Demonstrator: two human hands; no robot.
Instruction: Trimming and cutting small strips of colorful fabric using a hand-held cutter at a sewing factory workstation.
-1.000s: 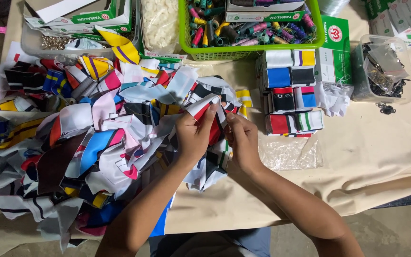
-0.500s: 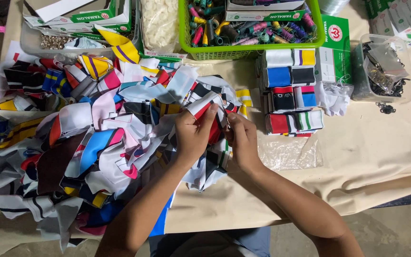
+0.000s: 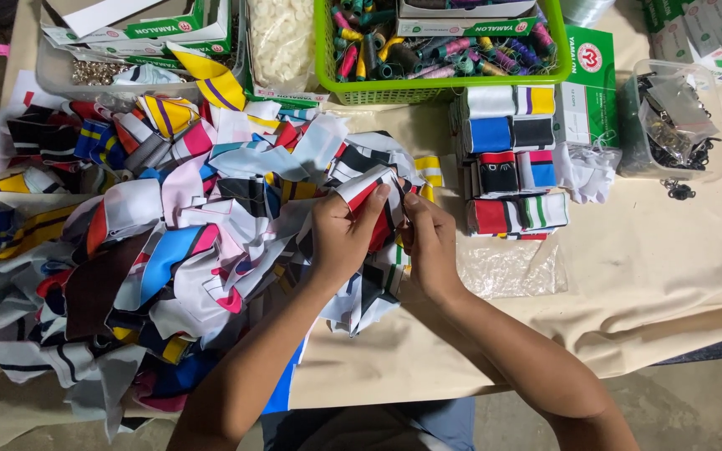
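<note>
My left hand (image 3: 343,235) and my right hand (image 3: 430,240) meet at the middle of the table, both pinching one small fabric piece (image 3: 367,189) with white, red and black stripes. The piece is folded between my fingertips, its white corner sticking up. It lies at the right edge of a large heap of coloured fabric scraps (image 3: 152,242) that covers the left half of the table. Just right of my hands stands a neat stack of folded pieces (image 3: 507,159) in white, blue, black, red and green.
A green basket of thread spools (image 3: 436,50) sits at the back. Beside it are a bag of white bits (image 3: 277,38), green-and-white boxes (image 3: 127,29), a clear tub of dark metal parts (image 3: 670,125) and an empty plastic bag (image 3: 507,267) on the beige cloth (image 3: 645,284).
My hands have stayed in place; the fingers have shifted slightly on the striped piece, folding it tighter.
</note>
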